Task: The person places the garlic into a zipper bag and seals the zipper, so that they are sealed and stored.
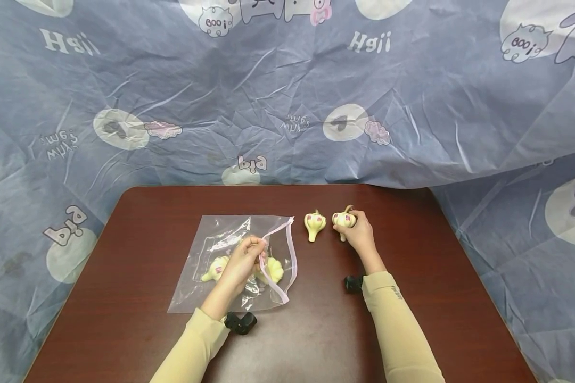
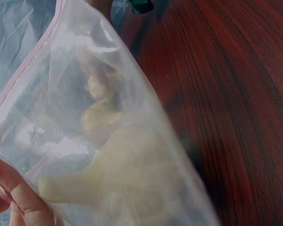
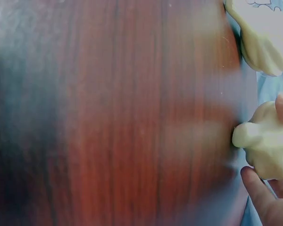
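Observation:
A clear zip bag (image 1: pixel 191 282) with a pale pink zip edge lies on the table, its mouth toward the right. My left hand (image 1: pixel 241 260) pinches the upper edge of that mouth and lifts it apart from the lower one. Pale yellow garlic bulbs are inside, one garlic bulb (image 1: pixel 218 267) left of the hand and another (image 1: pixel 274 270) near the opening. My right hand (image 1: pixel 359 234) holds a garlic bulb (image 1: pixel 342 219) with a pink label, thumb on one side and fingers on the other. Just left of it, a second labelled garlic bulb (image 1: pixel 314 223) rests on the table.
The dark red-brown wooden table (image 1: pixel 412 319) has its far edge just beyond the bulbs. Behind it hangs a grey-blue printed cloth (image 1: pixel 268 106), which also drapes along both sides. Black wrist cameras (image 1: pixel 240 323) sit at the cuffs of the pale yellow sleeves.

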Motion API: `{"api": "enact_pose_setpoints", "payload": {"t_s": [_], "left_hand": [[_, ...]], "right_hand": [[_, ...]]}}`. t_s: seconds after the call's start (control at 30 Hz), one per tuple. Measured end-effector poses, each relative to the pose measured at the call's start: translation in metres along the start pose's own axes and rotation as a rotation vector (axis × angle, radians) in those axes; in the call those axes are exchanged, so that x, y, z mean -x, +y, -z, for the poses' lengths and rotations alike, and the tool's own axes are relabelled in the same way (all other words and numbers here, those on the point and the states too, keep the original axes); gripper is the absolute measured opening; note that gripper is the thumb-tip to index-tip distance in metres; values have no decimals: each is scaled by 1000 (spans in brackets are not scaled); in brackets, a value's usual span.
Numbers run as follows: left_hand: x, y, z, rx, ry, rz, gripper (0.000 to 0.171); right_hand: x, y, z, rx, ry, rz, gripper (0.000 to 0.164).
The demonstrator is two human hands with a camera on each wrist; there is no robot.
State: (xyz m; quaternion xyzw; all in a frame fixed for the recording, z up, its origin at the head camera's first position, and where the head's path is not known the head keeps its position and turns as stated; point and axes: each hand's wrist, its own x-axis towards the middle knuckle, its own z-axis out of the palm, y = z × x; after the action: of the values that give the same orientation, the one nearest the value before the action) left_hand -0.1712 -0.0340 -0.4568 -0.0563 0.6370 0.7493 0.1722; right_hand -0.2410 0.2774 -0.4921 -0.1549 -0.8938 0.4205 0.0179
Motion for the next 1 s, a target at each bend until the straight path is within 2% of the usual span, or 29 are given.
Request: {"api": "enact_pose_setpoints", "payload": {"t_s": [0.33,0.6,1.0], "left_hand": [[1,2,0,3,-7,-7,19],[1,3,-1,23,-14,-3,19],[1,4,-5,37,-19,0,13]], "right_hand": [[12,4,4,-14,43,4,68],[26,-3,13,-50,74,33,68],[50,-23,28,-149,36,66,68]]}}
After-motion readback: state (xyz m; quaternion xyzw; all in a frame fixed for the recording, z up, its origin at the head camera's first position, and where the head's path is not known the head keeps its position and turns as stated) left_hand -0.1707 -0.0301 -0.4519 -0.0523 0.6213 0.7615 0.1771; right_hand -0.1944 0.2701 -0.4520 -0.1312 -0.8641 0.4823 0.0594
